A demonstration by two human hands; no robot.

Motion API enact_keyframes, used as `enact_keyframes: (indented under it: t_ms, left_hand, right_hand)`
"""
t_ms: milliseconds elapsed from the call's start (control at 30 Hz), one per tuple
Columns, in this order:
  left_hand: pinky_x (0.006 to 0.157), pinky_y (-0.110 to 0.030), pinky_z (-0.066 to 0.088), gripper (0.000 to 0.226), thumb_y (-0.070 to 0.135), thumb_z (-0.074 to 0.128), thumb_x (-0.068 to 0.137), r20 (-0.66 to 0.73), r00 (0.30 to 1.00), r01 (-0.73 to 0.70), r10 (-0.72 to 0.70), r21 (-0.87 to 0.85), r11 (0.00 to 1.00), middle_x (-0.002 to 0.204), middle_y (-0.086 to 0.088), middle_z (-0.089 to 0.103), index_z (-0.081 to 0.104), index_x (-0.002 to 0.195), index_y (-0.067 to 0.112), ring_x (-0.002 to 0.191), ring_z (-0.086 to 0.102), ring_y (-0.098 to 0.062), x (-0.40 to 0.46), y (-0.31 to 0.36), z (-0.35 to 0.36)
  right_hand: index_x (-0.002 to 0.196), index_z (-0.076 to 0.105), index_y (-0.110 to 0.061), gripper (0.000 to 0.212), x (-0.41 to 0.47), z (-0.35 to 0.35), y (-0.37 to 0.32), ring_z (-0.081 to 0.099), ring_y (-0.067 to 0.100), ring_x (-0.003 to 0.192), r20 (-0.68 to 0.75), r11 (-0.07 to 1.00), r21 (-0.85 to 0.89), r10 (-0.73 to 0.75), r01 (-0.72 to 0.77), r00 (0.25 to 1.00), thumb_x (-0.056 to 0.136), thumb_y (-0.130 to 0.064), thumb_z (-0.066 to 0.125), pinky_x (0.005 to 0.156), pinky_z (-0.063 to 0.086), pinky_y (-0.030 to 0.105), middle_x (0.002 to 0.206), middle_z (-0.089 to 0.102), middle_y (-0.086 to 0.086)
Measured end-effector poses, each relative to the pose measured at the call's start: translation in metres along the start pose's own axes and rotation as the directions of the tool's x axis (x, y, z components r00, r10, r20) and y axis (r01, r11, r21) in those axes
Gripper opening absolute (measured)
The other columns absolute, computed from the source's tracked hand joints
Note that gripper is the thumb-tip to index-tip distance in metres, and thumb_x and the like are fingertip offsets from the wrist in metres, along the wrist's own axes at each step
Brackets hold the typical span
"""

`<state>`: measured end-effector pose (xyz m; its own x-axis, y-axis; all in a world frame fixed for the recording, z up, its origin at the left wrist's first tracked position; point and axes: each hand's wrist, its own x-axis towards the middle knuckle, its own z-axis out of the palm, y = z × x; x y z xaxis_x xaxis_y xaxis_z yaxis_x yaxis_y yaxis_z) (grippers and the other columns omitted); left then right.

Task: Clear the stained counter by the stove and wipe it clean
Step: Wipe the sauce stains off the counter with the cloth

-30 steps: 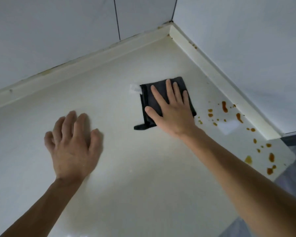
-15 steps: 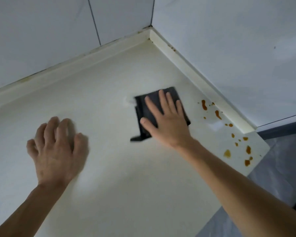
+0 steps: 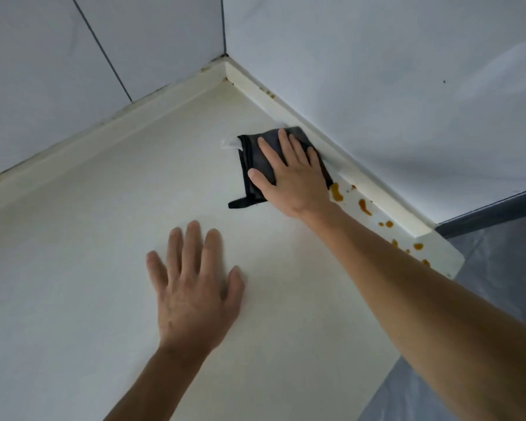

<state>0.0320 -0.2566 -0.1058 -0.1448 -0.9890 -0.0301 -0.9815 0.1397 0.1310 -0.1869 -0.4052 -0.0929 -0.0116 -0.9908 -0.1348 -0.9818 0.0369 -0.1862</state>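
Right hand (image 3: 295,180) flat, fingers spread, pressing the dark cloth (image 3: 257,165) against the far right upstand; left hand (image 3: 195,287) splayed on bare counter (image 3: 88,238) — holding nothing. Orange stains (image 3: 365,206) trail nearer along that edge — best to drag steadily through them, pressure even.

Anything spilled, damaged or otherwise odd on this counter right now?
Yes. Orange-brown sauce drops are spattered along the counter's right edge beside the raised backsplash strip, just past the black cloth under the right hand. A few specks also mark the strip near the corner. Nothing looks damaged.
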Motion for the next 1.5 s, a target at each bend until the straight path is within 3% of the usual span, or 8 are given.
enact_keyframes:
  t_ms: [267,500,733,833,967,1133,1333,1500]
  left_hand:
    - [0.124,-0.065,0.015,0.069,0.058,0.043,0.093,-0.03,0.999,0.03,-0.031,-0.031,0.999,0.167,-0.009,0.03,0.041,0.152,0.021,0.158,0.02,-0.035,0.0,0.001,0.002]
    - [0.123,-0.064,0.016,0.068,0.057,0.044,0.092,-0.043,0.999,0.016,-0.017,-0.025,1.0,0.165,-0.01,0.031,0.042,0.15,0.02,0.157,0.022,-0.037,-0.001,0.004,0.0]
    - [0.124,-0.063,0.016,0.069,0.059,0.041,0.092,-0.038,0.999,0.032,-0.034,-0.055,0.998,0.166,-0.009,0.032,0.043,0.149,0.021,0.157,0.021,-0.035,-0.002,0.004,-0.005]
    - [0.123,-0.063,0.017,0.068,0.057,0.043,0.092,-0.057,0.998,0.028,-0.032,-0.065,0.997,0.165,-0.01,0.033,0.044,0.148,0.02,0.156,0.023,-0.036,-0.002,0.005,-0.004]
    - [0.122,-0.063,0.016,0.066,0.054,0.045,0.092,-0.065,0.998,0.02,-0.024,-0.061,0.998,0.164,-0.01,0.032,0.043,0.147,0.018,0.156,0.023,-0.036,-0.002,0.006,-0.003]
    - [0.122,-0.062,0.015,0.065,0.057,0.041,0.094,-0.055,0.998,0.003,-0.006,-0.048,0.999,0.163,-0.009,0.03,0.04,0.147,0.02,0.156,0.02,-0.034,-0.002,0.003,-0.002]
    - [0.121,-0.062,0.016,0.063,0.056,0.043,0.092,-0.065,0.998,0.006,-0.012,-0.087,0.996,0.163,-0.008,0.03,0.04,0.145,0.022,0.156,0.021,-0.034,-0.002,0.003,-0.003]
    - [0.119,-0.06,0.018,0.062,0.056,0.044,0.092,-0.096,0.995,-0.01,0.001,-0.087,0.996,0.161,-0.009,0.032,0.042,0.142,0.02,0.153,0.024,-0.035,-0.001,0.003,-0.002]
  right_hand:
    - [0.164,0.002,-0.045,0.071,-0.122,0.003,0.071,-0.013,0.013,0.16,0.051,0.992,-0.064,-0.11,0.113,0.993,0.101,-0.072,0.021,0.131,0.0,0.045,0.175,-0.008,-0.003]
    - [0.165,0.014,-0.041,0.075,-0.072,-0.002,0.046,0.005,0.019,0.161,-0.043,0.998,-0.035,0.041,-0.043,0.998,0.098,-0.069,0.03,0.13,0.004,0.043,0.175,0.003,0.001]
    - [0.164,0.004,-0.044,0.074,-0.122,-0.001,0.08,-0.007,0.014,0.161,0.013,0.999,-0.027,-0.019,0.019,1.0,0.099,-0.071,0.026,0.13,-0.001,0.044,0.175,-0.007,-0.004]
    - [0.164,0.003,-0.046,0.074,-0.158,0.003,0.097,-0.006,0.013,0.161,-0.003,0.996,-0.012,0.086,-0.086,0.996,0.098,-0.073,0.023,0.13,-0.001,0.042,0.175,-0.006,-0.004]
    - [0.164,0.006,-0.044,0.076,-0.146,0.009,0.066,-0.001,0.02,0.161,-0.053,0.974,0.012,0.225,-0.225,0.973,0.096,-0.072,0.026,0.13,0.0,0.047,0.175,-0.002,0.002]
    - [0.165,0.01,-0.041,0.075,-0.108,0.009,0.032,-0.004,0.023,0.161,-0.038,0.983,0.053,0.181,-0.178,0.983,0.098,-0.069,0.03,0.129,0.0,0.05,0.175,-0.004,0.005]
    - [0.164,0.011,-0.044,0.072,-0.191,0.021,0.067,-0.005,0.017,0.162,-0.038,0.999,-0.007,-0.032,0.032,0.999,0.1,-0.073,0.028,0.13,0.005,0.048,0.176,0.0,-0.001]
    - [0.164,0.01,-0.044,0.073,-0.165,0.006,0.083,-0.003,0.019,0.162,-0.026,0.991,-0.014,0.129,-0.129,0.991,0.099,-0.072,0.026,0.13,0.003,0.048,0.176,-0.002,0.0]
